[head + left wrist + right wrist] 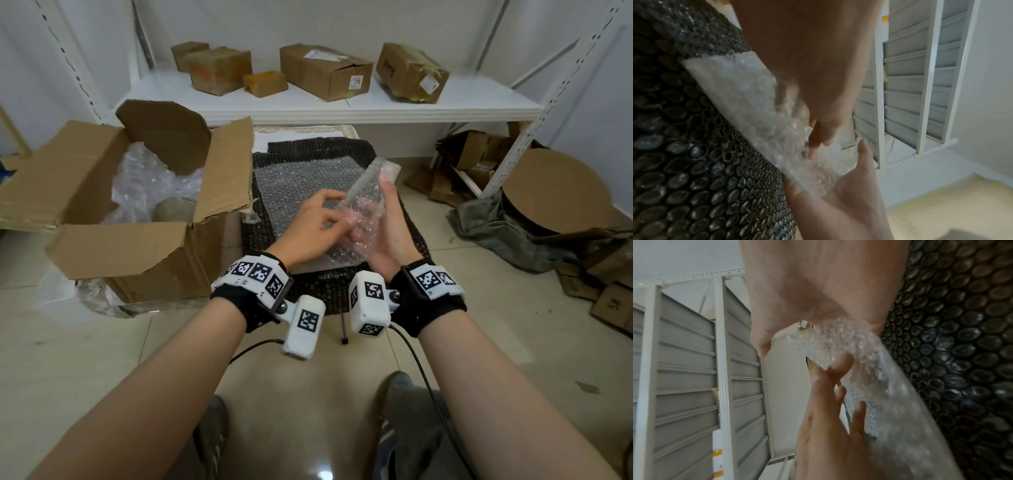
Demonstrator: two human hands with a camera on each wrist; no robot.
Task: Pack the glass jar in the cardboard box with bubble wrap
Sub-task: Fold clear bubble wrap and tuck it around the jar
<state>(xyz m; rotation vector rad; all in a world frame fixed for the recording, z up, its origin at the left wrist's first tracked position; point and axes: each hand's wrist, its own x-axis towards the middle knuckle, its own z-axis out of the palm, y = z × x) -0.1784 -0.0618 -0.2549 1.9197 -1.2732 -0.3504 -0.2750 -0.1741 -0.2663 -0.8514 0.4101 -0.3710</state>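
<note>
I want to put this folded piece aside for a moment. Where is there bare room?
Free: the flat bubble wrap sheet on the stool, between the cardboard box and your right hand; also floor tiles below the box. Crowded: the box interior and the cardboard scraps on your right.

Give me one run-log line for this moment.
left hand: pinching bubble wrap sheet | right hand: holding same sheet | jar: in cardboard box | step: folding wrap
</note>
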